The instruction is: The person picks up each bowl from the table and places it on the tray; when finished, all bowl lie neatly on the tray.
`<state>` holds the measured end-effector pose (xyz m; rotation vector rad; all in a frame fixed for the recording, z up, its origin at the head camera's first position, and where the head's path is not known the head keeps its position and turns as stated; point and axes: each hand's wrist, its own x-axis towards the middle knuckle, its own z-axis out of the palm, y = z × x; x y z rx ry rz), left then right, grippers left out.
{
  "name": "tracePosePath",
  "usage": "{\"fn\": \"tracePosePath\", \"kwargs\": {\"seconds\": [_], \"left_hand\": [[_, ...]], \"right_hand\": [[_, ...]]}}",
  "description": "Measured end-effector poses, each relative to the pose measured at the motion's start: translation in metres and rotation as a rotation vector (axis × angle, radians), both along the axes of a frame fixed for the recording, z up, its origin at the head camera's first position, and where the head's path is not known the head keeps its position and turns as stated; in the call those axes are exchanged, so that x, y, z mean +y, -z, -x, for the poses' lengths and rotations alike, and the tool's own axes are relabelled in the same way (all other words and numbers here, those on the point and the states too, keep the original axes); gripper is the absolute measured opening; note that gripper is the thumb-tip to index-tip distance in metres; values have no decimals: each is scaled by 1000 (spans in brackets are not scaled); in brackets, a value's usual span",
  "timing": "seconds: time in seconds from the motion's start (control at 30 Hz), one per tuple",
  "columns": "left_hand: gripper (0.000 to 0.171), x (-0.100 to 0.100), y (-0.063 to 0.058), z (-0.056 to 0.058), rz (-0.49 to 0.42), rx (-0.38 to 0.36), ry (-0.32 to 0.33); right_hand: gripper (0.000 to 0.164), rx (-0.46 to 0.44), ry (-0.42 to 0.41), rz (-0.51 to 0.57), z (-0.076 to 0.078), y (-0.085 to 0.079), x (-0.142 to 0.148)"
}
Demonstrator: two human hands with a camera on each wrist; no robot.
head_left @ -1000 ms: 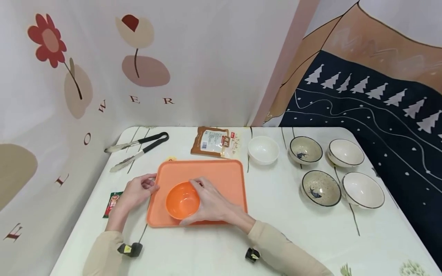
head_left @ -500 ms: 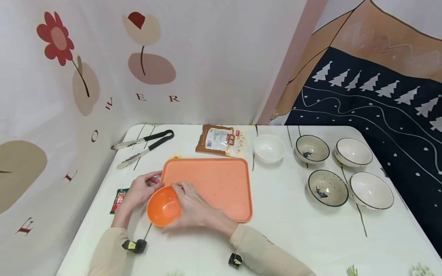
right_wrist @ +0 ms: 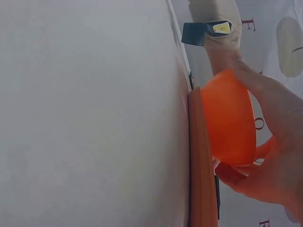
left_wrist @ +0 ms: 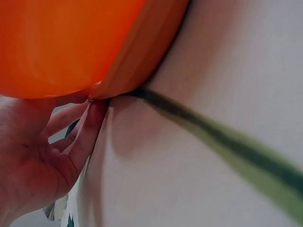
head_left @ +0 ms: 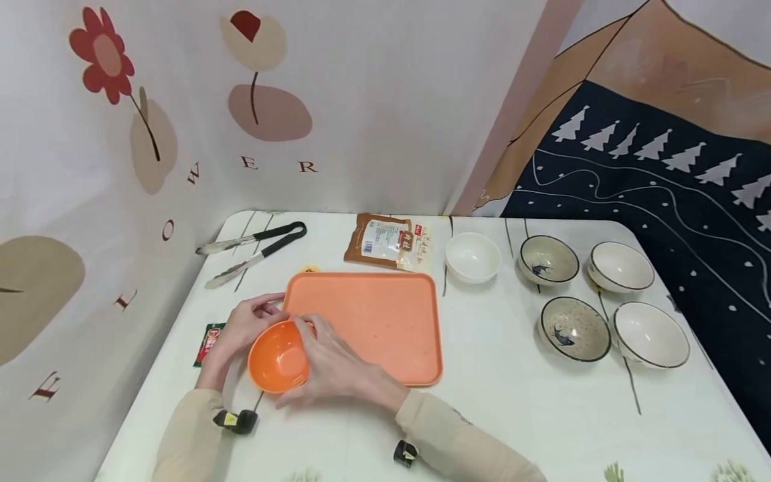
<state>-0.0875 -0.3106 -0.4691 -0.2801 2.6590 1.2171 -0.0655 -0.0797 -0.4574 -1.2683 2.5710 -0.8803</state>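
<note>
The orange bowl [head_left: 279, 357] overlaps the near left corner of the peach-orange tray [head_left: 379, 321] and sticks out past its left edge. My right hand [head_left: 334, 365] grips it from the right, thumb on the near side and fingers on the far side. In the right wrist view the bowl [right_wrist: 229, 120] stands close against the tray [right_wrist: 201, 161]. My left hand [head_left: 249, 326] holds the tray's left edge, just beyond the bowl. From the left wrist, the left hand [left_wrist: 38, 151] shows partly below the bowl [left_wrist: 61, 42], its thumb at the tray's edge.
Black-handled tongs [head_left: 259, 248] lie back left. A brown food packet [head_left: 388, 241] and a white bowl [head_left: 473, 258] stand behind the tray. Several patterned bowls [head_left: 575, 328] are grouped at the right. A small red-green sachet [head_left: 209, 343] lies beside the left forearm.
The right hand has moved the orange bowl left and slightly toward me, from the tray's left half to its near left corner. The left hand stays at the tray's left edge.
</note>
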Motion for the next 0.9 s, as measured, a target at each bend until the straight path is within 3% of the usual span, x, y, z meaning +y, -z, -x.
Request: {"fn": "tracePosePath", "kwargs": {"seconds": [0.27,0.47,0.67,0.9], "left_hand": [[62,1,0,3,-32,-15,-22],[64,0,0,2,-45,-27,-26],[65,1,1,2,-53,-28,-21],[68,1,3,1,-65,-39,-18]], "right_hand": [[117,-124,-59,55,2,-3,4],[117,-143,-69,59,2,-3,5],[123,-185,-8,61,4,-8,17],[120,-289,110,105,16,-27,46]]}}
